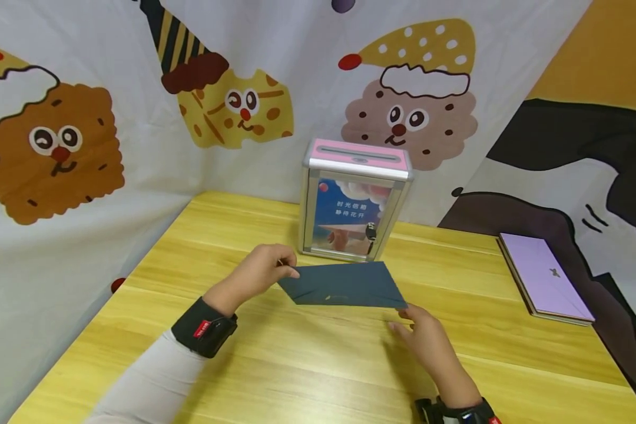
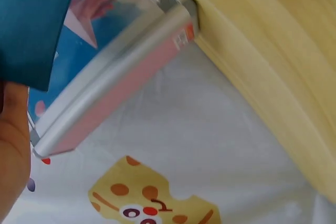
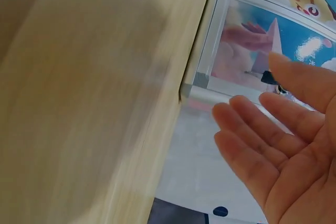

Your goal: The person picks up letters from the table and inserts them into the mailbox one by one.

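A dark blue-green envelope [image 1: 344, 284] is held up above the table, its right side dipping lower. My left hand [image 1: 262, 271] pinches its left corner, thumb on top. In the left wrist view the envelope [image 2: 31, 24] covers part of the box. By the envelope's lower right corner is my right hand [image 1: 429, 338], fingertips close to the edge. The right wrist view shows this hand [image 3: 294, 135] palm up, fingers loosely extended, nothing in the palm. Behind the envelope stands a silver-framed letter box [image 1: 356, 197] with a pink top, a slot [image 1: 357, 153] and a door lock [image 1: 371, 231].
A lilac folder-like stack [image 1: 546, 277] with a small butterfly mark lies at the table's right side. The yellow wooden table [image 1: 307, 365] meets a white cloth backdrop [image 1: 153, 159] printed with cartoon biscuits and cheese. Both wrists wear black bands.
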The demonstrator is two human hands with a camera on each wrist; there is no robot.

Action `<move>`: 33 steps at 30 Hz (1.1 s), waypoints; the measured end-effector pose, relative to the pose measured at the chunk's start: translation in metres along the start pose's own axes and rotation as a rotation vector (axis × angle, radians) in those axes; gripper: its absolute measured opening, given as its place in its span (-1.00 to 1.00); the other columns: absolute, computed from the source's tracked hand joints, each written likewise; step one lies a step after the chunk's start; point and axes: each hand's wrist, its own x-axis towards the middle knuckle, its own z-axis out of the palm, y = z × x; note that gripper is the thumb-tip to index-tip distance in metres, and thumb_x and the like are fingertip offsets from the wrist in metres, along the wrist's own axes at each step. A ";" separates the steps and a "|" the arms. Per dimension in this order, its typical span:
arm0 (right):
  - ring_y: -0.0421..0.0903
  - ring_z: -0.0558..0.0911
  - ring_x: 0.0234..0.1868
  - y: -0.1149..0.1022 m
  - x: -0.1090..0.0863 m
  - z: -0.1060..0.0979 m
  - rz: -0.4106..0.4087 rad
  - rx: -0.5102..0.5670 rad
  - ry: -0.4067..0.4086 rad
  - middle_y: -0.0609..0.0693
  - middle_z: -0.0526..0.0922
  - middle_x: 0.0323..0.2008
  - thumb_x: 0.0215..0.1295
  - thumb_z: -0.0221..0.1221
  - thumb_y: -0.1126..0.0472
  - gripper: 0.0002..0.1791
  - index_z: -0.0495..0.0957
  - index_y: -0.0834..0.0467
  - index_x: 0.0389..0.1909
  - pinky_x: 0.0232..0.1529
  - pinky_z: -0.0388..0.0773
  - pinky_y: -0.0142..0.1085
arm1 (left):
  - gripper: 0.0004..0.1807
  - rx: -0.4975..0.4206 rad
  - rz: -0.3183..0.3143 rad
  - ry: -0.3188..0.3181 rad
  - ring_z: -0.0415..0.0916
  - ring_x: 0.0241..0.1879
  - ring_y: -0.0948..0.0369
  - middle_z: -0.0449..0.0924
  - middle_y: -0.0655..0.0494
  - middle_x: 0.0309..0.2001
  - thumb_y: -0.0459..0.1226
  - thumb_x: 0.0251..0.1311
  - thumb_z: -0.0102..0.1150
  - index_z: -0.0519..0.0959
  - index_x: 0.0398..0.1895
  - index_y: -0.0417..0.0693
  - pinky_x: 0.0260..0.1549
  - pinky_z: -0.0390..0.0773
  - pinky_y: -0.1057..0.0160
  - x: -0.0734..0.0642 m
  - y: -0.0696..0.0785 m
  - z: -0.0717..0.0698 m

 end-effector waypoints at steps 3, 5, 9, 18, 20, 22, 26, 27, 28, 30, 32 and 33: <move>0.24 0.56 0.13 -0.005 0.003 0.002 -0.028 0.036 0.009 0.30 0.58 0.11 0.27 0.31 0.31 -0.48 0.48 0.38 0.22 0.07 0.52 0.07 | -0.83 -0.081 -0.002 0.114 0.53 -0.35 0.20 0.54 0.13 -0.38 -0.45 0.19 0.30 0.52 -0.45 -0.10 -0.37 0.53 0.23 0.002 0.005 0.009; 0.21 0.55 0.15 -0.011 0.006 0.003 -0.068 0.087 0.024 0.27 0.57 0.14 0.26 0.32 0.32 -0.42 0.43 0.34 0.29 0.10 0.50 0.08 | -0.87 -0.129 0.000 0.189 0.57 -0.32 0.16 0.57 0.08 -0.36 -0.46 0.18 0.31 0.55 -0.43 -0.15 -0.34 0.58 0.22 0.004 0.009 0.014; 0.15 0.59 0.13 -0.024 0.013 0.007 -0.189 0.193 0.103 0.20 0.60 0.12 0.20 0.35 0.37 -0.42 0.47 0.26 0.27 0.07 0.52 0.09 | -0.90 -0.228 0.005 0.307 0.59 -0.32 0.10 0.60 0.02 -0.33 -0.49 0.15 0.32 0.59 -0.40 -0.19 -0.33 0.61 0.23 0.011 0.014 0.022; 0.01 0.69 -0.17 -0.050 0.027 0.002 -0.410 0.291 0.352 0.06 0.70 -0.22 0.22 0.28 0.48 -0.79 0.65 0.25 -0.13 -0.18 0.65 -0.14 | -0.89 -0.340 0.014 0.424 0.62 -0.35 0.07 0.60 -0.03 -0.34 -0.52 0.11 0.34 0.58 -0.43 -0.24 -0.36 0.59 0.26 0.025 0.024 0.038; -0.04 0.69 -0.27 -0.052 0.030 0.000 -0.456 0.269 0.412 0.04 0.70 -0.30 0.21 0.28 0.50 -0.82 0.65 0.26 -0.19 -0.27 0.65 -0.23 | -0.89 -0.345 0.006 0.437 0.65 -0.32 0.05 0.61 -0.04 -0.30 -0.53 0.14 0.31 0.56 -0.42 -0.24 -0.36 0.58 0.26 0.028 0.027 0.040; -0.07 0.68 -0.36 -0.054 0.034 -0.004 -0.504 0.236 0.463 0.04 0.68 -0.38 0.17 0.29 0.52 -0.84 0.64 0.25 -0.28 -0.35 0.62 -0.28 | -0.88 -0.326 0.017 0.446 0.66 -0.26 0.03 0.60 -0.06 -0.29 -0.53 0.16 0.29 0.54 -0.40 -0.24 -0.34 0.58 0.25 0.031 0.030 0.040; -0.06 0.65 -0.44 -0.058 0.043 -0.014 -0.580 0.150 0.545 0.06 0.65 -0.46 0.12 0.32 0.55 -0.84 0.60 0.26 -0.39 -0.43 0.60 -0.25 | -0.88 -0.255 0.111 0.442 0.67 -0.17 -0.02 0.60 -0.12 -0.27 -0.59 0.21 0.19 0.51 -0.36 -0.28 -0.27 0.64 0.22 0.038 0.035 0.036; -0.05 0.64 -0.46 -0.060 0.045 -0.017 -0.597 0.126 0.563 0.07 0.64 -0.48 0.11 0.32 0.55 -0.84 0.60 0.26 -0.41 -0.45 0.59 -0.22 | -0.88 -0.224 0.150 0.443 0.67 -0.16 -0.02 0.59 -0.13 -0.28 -0.62 0.21 0.17 0.51 -0.35 -0.29 -0.25 0.65 0.22 0.040 0.036 0.034; -0.04 0.65 -0.46 -0.062 0.047 -0.021 -0.614 0.105 0.582 0.09 0.65 -0.47 0.10 0.33 0.55 -0.84 0.61 0.27 -0.40 -0.45 0.60 -0.20 | -0.88 -0.182 0.189 0.447 0.67 -0.18 -0.01 0.59 -0.13 -0.29 -0.62 0.21 0.17 0.52 -0.34 -0.30 -0.25 0.65 0.22 0.041 0.037 0.031; 0.00 0.66 -0.45 -0.066 0.051 -0.031 -0.656 0.057 0.626 0.12 0.67 -0.46 0.09 0.34 0.55 -0.86 0.64 0.30 -0.38 -0.45 0.61 -0.14 | -0.88 -0.083 0.269 0.463 0.67 -0.23 0.02 0.60 -0.11 -0.32 -0.63 0.19 0.19 0.55 -0.33 -0.31 -0.27 0.64 0.21 0.045 0.039 0.025; 0.06 0.69 -0.42 -0.071 0.056 -0.041 -0.716 0.025 0.660 0.17 0.69 -0.41 0.09 0.32 0.57 -0.85 0.67 0.32 -0.34 -0.43 0.62 -0.09 | -0.89 0.024 0.348 0.489 0.63 -0.28 0.06 0.59 -0.07 -0.35 -0.60 0.17 0.23 0.57 -0.34 -0.29 -0.29 0.62 0.21 0.050 0.042 0.017; 0.08 0.70 -0.40 -0.074 0.058 -0.047 -0.747 0.007 0.676 0.19 0.70 -0.39 0.10 0.31 0.58 -0.84 0.68 0.32 -0.32 -0.43 0.62 -0.08 | -0.89 0.071 0.382 0.503 0.62 -0.29 0.06 0.60 -0.06 -0.35 -0.60 0.17 0.24 0.58 -0.33 -0.28 -0.29 0.62 0.20 0.052 0.045 0.012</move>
